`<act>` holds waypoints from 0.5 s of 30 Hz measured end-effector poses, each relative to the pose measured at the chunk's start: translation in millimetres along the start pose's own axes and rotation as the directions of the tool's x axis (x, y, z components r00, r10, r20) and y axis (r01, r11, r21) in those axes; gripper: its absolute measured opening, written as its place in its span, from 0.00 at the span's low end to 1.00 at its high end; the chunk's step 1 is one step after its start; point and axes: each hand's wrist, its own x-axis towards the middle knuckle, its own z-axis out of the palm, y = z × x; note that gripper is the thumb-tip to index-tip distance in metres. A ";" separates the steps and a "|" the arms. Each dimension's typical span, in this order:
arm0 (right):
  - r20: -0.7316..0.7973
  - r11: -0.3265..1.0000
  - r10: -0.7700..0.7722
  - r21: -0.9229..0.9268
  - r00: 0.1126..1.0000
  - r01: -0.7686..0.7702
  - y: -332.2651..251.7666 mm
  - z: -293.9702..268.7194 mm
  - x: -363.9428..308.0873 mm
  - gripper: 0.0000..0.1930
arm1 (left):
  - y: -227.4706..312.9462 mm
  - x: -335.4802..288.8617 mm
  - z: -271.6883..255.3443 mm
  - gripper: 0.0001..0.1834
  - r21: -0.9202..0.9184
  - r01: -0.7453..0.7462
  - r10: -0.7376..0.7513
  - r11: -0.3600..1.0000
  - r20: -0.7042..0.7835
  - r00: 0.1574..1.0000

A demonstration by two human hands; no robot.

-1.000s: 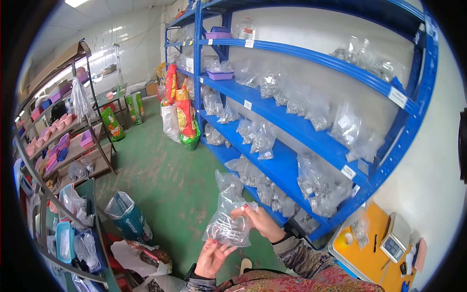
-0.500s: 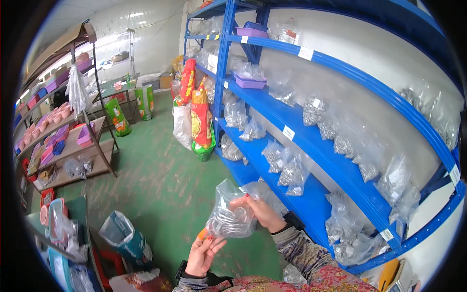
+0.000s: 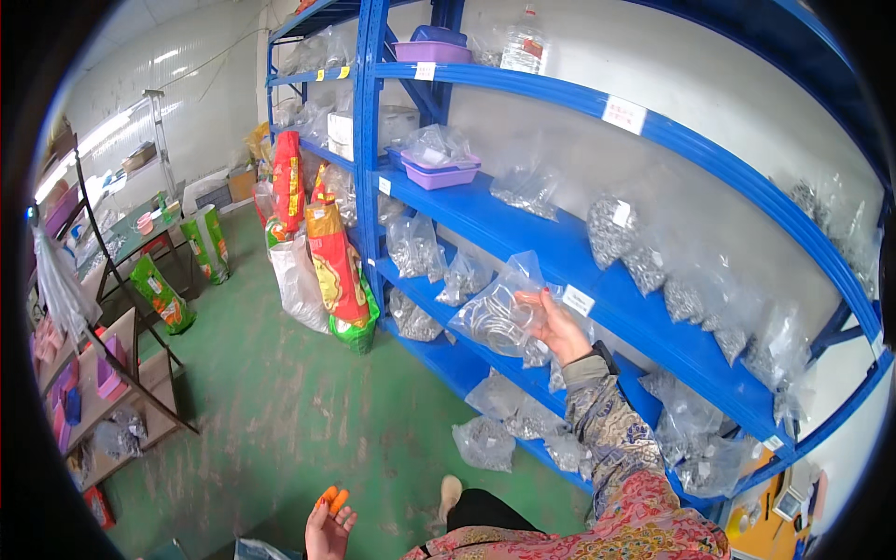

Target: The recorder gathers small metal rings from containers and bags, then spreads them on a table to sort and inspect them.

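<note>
In my right hand (image 3: 563, 329) is a clear plastic bag (image 3: 493, 313) of silver-coloured metal rings. My thumb and fingers close on its right side, and it hangs in front of the blue rack's middle shelf (image 3: 485, 213). Behind it, partly covered, are other clear bags of small metal parts. Low down over the green floor, my left hand (image 3: 329, 530) holds nothing; its fingers are loosely bent and apart, two with orange tips.
Bags of metal parts (image 3: 611, 229) line the rack, with a purple tray (image 3: 441, 175) on the middle shelf. Tall filled sacks (image 3: 333, 261) stand at the rack's left end. A shelf stand with pink and purple trays (image 3: 110, 369) is at far left.
My right hand has carried the bag of rings up toward the rack. The left hand has come off the bag and dropped lower left. The view has turned to the right.
</note>
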 end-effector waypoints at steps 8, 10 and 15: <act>-0.109 0.981 -0.111 -0.171 0.988 0.091 -27.2 -39.0 193.2 0.27 | 46.0 147.2 -33.1 0.22 -0.040 -0.015 0.012 0.999 -0.057 0.998; -0.147 0.968 -0.116 -0.240 0.982 0.078 -39.5 -49.9 244.2 0.28 | 58.9 186.9 -37.1 0.22 -0.032 -0.062 0.058 0.998 -0.118 0.991; -0.104 0.917 -0.174 -0.380 0.979 0.123 -62.1 -54.6 377.3 0.29 | 86.4 281.3 2.7 0.20 -0.136 -0.178 0.107 0.975 -0.413 0.905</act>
